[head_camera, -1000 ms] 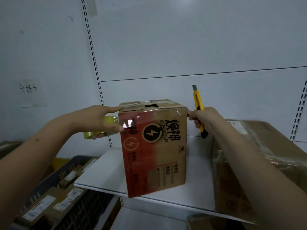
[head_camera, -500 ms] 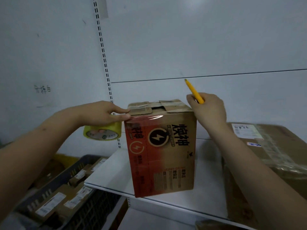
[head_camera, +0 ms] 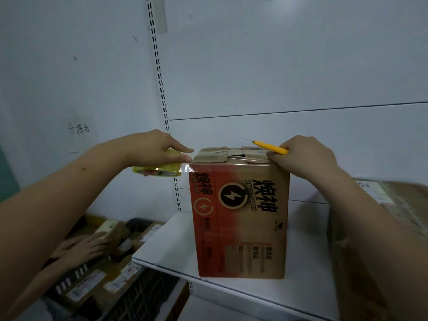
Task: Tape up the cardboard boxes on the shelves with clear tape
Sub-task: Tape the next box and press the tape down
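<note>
Cardboard box [head_camera: 240,218] sat upright on the white shelf [head_camera: 166,237], between both hands. It looked stiff at the corners but the top flaps seemed soft and a bit mangled, so I'd guess pressing near the edges was safer than the middle. Left hand [head_camera: 150,148] gripped the yellow tape roll [head_camera: 159,167] just off the box's top-left corner, clear tape stretched across. Right hand [head_camera: 303,156] was curled round a yellow utility knife [head_camera: 271,146] while pressing the far corner. Tape looked flimsy and clingy.
</note>
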